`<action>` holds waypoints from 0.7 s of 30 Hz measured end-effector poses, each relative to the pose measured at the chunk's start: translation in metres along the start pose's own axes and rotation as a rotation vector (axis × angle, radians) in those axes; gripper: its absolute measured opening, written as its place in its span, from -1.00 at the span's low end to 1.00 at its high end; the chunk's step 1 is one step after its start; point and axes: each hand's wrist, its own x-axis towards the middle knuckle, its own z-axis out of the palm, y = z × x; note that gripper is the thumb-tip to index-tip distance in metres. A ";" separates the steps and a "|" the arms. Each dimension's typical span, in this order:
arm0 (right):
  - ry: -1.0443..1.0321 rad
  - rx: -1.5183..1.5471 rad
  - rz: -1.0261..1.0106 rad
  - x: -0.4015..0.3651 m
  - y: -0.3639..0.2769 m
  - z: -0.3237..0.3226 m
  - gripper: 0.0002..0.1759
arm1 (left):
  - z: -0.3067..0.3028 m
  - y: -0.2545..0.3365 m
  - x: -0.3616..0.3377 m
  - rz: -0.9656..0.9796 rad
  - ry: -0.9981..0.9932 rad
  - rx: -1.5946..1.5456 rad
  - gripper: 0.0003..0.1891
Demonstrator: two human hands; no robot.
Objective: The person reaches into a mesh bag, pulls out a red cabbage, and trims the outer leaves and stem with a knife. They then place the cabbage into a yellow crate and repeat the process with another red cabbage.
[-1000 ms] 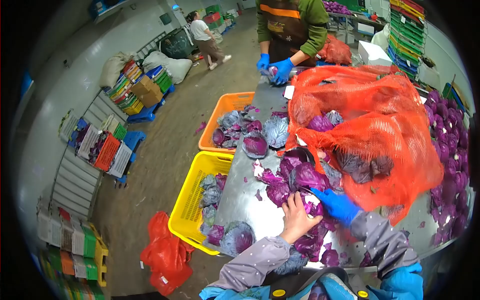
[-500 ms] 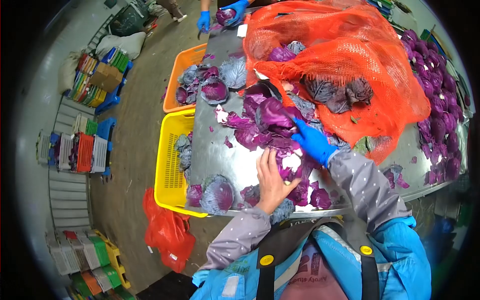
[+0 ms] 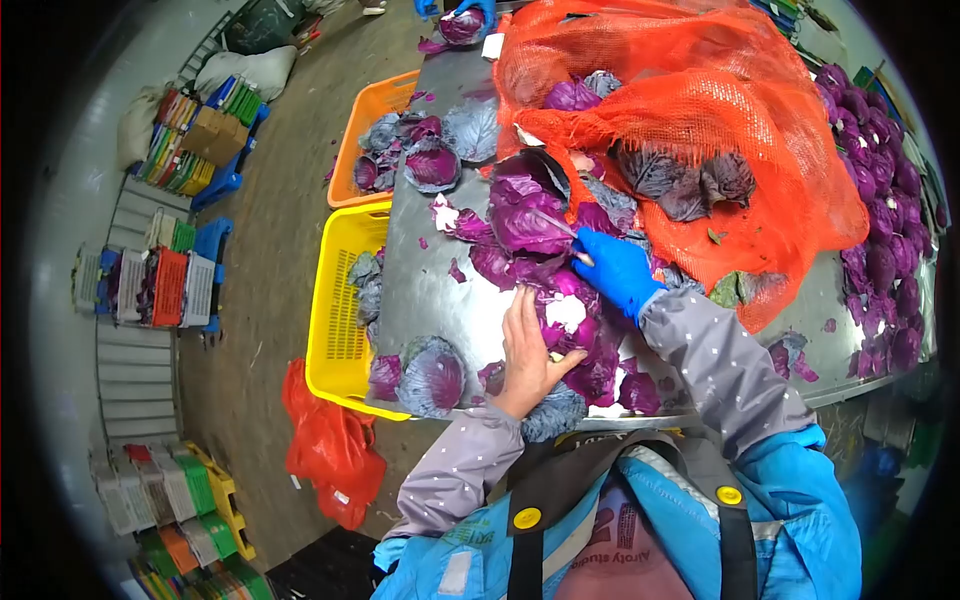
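My bare left hand [image 3: 533, 357] is around the near-left side of a red cabbage [image 3: 566, 314], its white cut stem facing up. The fingers lie along the side and the thumb is spread toward me. In its blue glove, my right hand [image 3: 618, 272] is closed on a knife [image 3: 553, 222], whose thin blade points left over purple leaves [image 3: 525, 215]. The handle is mostly hidden in the glove. Loose trimmed leaves [image 3: 597, 365] lie around and under the cabbage on the metal table [image 3: 440, 290].
Red mesh netting [image 3: 780, 190] covers the table's far right, with cabbages in it. Many peeled cabbages [image 3: 880, 220] are piled at the right. Yellow [image 3: 330, 310] and orange [image 3: 350, 140] crates with leaves stand along the left edge. A co-worker's gloved hand [image 3: 485, 12] holds a cabbage at the far end.
The view has shifted slightly. My knife hand has moved a little, and its blade now shows more clearly over the leaves. My left hand stays on the cabbage.
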 end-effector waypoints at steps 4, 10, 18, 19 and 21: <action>-0.048 -0.074 0.176 0.014 0.035 0.000 -0.66 | -0.004 0.006 -0.015 0.056 -0.032 0.010 0.10; 0.110 0.397 0.214 -0.010 0.005 -0.039 -0.43 | -0.006 -0.012 -0.035 -0.038 0.056 -0.070 0.21; -0.245 0.429 0.330 -0.076 -0.033 -0.031 -0.39 | 0.001 -0.001 -0.017 -0.070 0.130 -0.038 0.17; -0.223 0.463 0.358 -0.077 -0.032 -0.026 -0.38 | 0.002 0.001 -0.017 -0.068 0.126 -0.038 0.17; -0.248 0.479 0.377 -0.073 -0.028 -0.027 -0.38 | 0.005 0.005 -0.018 -0.036 0.151 -0.010 0.14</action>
